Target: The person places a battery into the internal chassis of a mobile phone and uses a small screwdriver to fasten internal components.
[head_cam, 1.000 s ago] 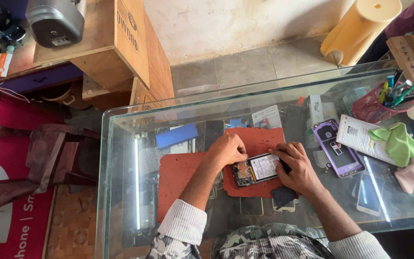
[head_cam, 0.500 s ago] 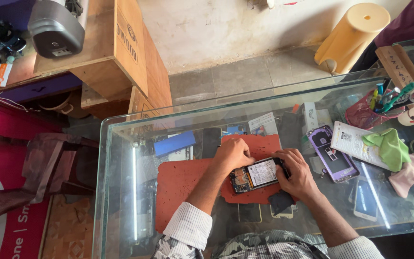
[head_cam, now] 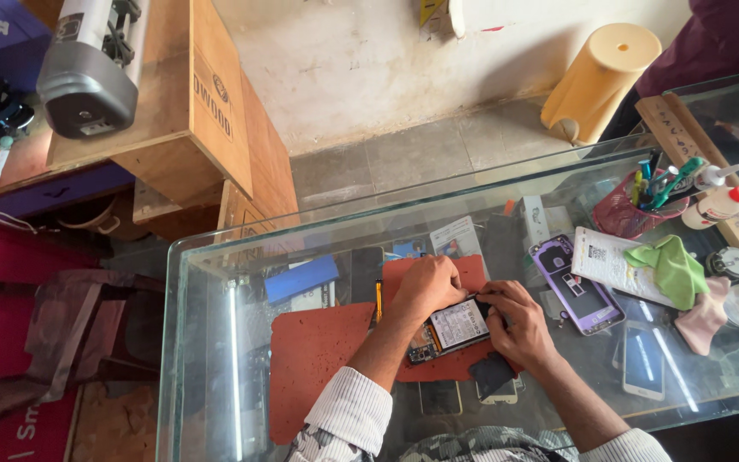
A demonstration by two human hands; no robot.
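Observation:
An opened phone (head_cam: 451,329) with its back off lies on a red mat (head_cam: 318,351) on the glass counter (head_cam: 207,342). My left hand (head_cam: 425,287) rests on the phone's far end, fingers curled over it. At the phone's right end, my right hand (head_cam: 515,321) pinches a thin dark tool whose tip touches the phone's upper corner. A dark flat piece (head_cam: 491,374) lies just below my right hand.
A purple phone shell (head_cam: 576,284), a paper sheet (head_cam: 613,261), a green cloth (head_cam: 673,269), a pink cloth (head_cam: 701,316) and another phone (head_cam: 643,359) lie to the right. A red tool cup (head_cam: 635,210) and white bottles (head_cam: 720,201) stand behind. A wooden box (head_cam: 190,111) is beyond the counter.
The view has shifted slightly. Both hands stay on the phone; my right hand has edged up toward the phone's upper right corner.

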